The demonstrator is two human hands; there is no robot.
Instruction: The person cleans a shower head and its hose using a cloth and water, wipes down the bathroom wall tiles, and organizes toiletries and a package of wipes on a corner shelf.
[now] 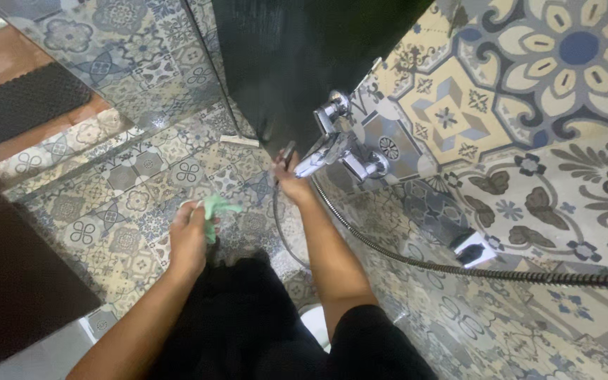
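My left hand [188,239] is closed around a crumpled green cloth [215,212] held above the patterned floor tiles. My right hand [291,181] reaches forward to the chrome shower tap [333,149] on the tiled wall and grips a thin dark handle or lever [288,152] just left of the tap body. A ribbed metal shower hose [416,262] runs from under the tap, loops past my right forearm and stretches away to the right along the wall.
Patterned floral tiles cover the wall [529,105] on the right and the floor [128,183]. A black door or panel [283,63] stands ahead. A dark mat [22,102] lies beyond the threshold at upper left. My dark clothing fills the bottom centre.
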